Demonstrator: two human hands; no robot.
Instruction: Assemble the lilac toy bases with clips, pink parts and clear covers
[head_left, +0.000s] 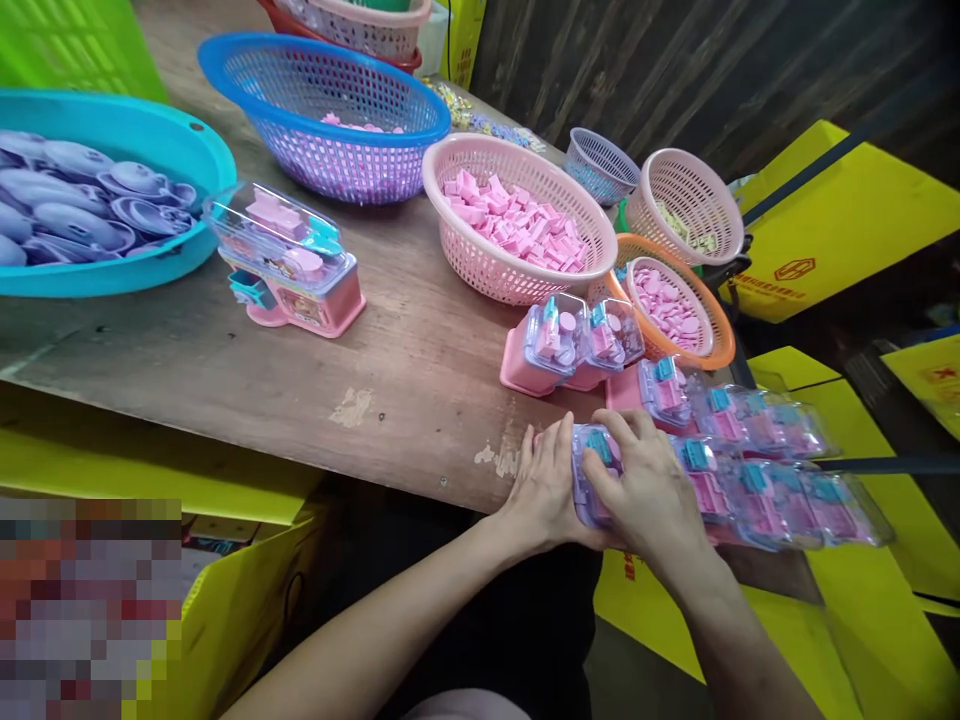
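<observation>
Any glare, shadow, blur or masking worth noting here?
Head view: glare on the clear cover of the lone toy at left; shadow beneath the blue basket; dim background wall; mosaic over the lower-left corner; left hand and right hand show no obvious motion blur.

Backdrop (637, 60) dim — clear covers (761, 490) glinting — lower-left corner pixelated.

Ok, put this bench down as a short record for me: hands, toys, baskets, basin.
Left hand: around one end of a toy
Right hand: gripping the same toy from above
Lone toy: upright, near the teal basin
Pink basket: pink parts
Blue basket: pink parts
Teal basin: purple parts
</observation>
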